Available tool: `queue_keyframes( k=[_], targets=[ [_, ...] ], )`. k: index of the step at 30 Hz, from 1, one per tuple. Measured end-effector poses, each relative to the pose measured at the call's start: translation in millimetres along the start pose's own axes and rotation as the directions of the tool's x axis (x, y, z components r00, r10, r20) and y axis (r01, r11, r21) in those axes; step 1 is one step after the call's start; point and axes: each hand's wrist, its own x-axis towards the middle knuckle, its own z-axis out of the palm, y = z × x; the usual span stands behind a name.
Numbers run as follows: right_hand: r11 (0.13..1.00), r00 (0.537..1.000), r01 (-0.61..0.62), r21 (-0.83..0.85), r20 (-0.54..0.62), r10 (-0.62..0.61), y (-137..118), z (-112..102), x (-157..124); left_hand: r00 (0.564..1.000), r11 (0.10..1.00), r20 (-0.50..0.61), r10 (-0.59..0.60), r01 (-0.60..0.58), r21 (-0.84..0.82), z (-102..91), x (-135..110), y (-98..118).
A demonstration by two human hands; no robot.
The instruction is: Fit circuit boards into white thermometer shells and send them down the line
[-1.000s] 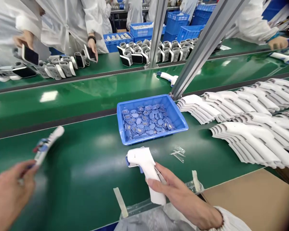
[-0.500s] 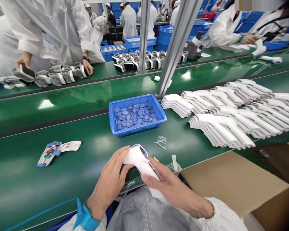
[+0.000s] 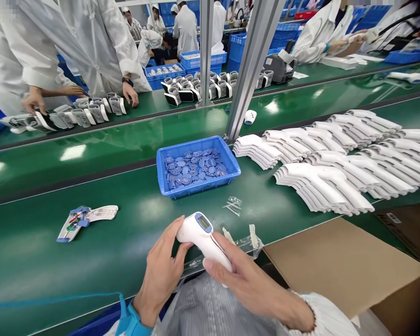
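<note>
I have both hands on the white infrared thermometer, held low over the near edge of the green table. My left hand cups its head, fingers curled against it. My right hand is wrapped around the handle. A blue tray of small blue parts sits just beyond, and an opened thermometer half lies well to the left.

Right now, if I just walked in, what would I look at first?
Probably the white infrared thermometer, low in the middle, with the left hand at its head and the right hand on its grip. Behind it sits a blue tray of small blue parts, and to the right lie long rows of white shells.
</note>
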Motion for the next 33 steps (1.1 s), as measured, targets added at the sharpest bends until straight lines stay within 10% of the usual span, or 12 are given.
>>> queue_keyframes(
  k=[5,9,12,21,29,33],
  targets=[
    [0.942,0.957,0.285,-0.175,0.004,-0.289,-0.7,-14.0,13.6,0.886,0.987,0.451,-0.105,0.146,-0.058,-16.1,16.0,16.2],
    [0.897,0.868,0.274,-0.346,-0.313,-0.386,-20.7,10.1,47.4,0.928,0.979,0.344,-0.142,0.184,-0.090,-13.9,25.3,33.2],
    [0.828,0.717,0.214,-0.519,-0.492,-0.494,-33.0,34.3,71.7,0.951,0.969,0.296,-0.094,0.155,-0.191,-12.3,27.9,37.9],
    [0.574,0.497,0.325,-0.752,-0.381,-0.780,-30.0,35.6,94.1,0.954,0.984,0.299,0.029,-0.080,0.160,2.0,27.7,24.2],
    [0.572,0.453,0.346,-0.744,-0.401,-0.796,-37.8,39.7,103.6,0.971,0.977,0.235,0.036,-0.084,0.196,-8.6,37.4,25.6],
    [0.640,0.447,0.334,-0.691,-0.482,-0.754,-37.6,40.0,96.7,0.954,0.989,0.290,0.071,-0.028,-0.148,-17.1,35.5,27.7]
  ],
)
